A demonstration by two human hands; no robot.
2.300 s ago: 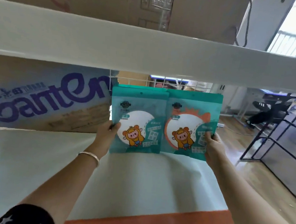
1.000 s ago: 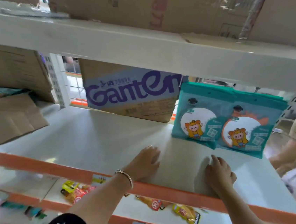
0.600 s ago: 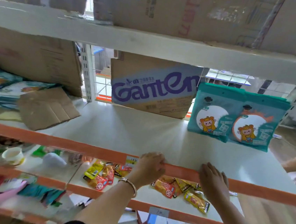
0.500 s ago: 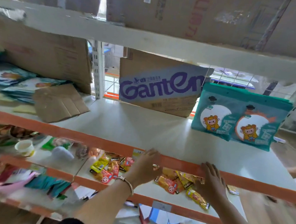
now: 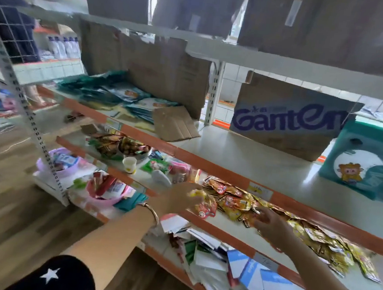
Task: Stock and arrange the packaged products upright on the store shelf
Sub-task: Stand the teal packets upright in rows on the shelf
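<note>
Two teal packages with a cartoon animal stand upright at the far right of the white shelf, next to the Ganten carton. A flat heap of more teal packages lies at the shelf's left end. My left hand and my right hand hover in front of the lower shelf, fingers spread, holding nothing. Both hands are blurred.
Yellow and red snack sachets are strewn on the lower shelf. Brown cardboard stands behind the heap, with a flat piece in front. Bowls and a small cup sit lower left. White and blue packets fill the bottom shelf. A person stands far left.
Both hands let go of the two teal packages, slid back off the shelf edge and dropped in front of the lower shelf. The view swung left, bringing the heap of packages into sight.
</note>
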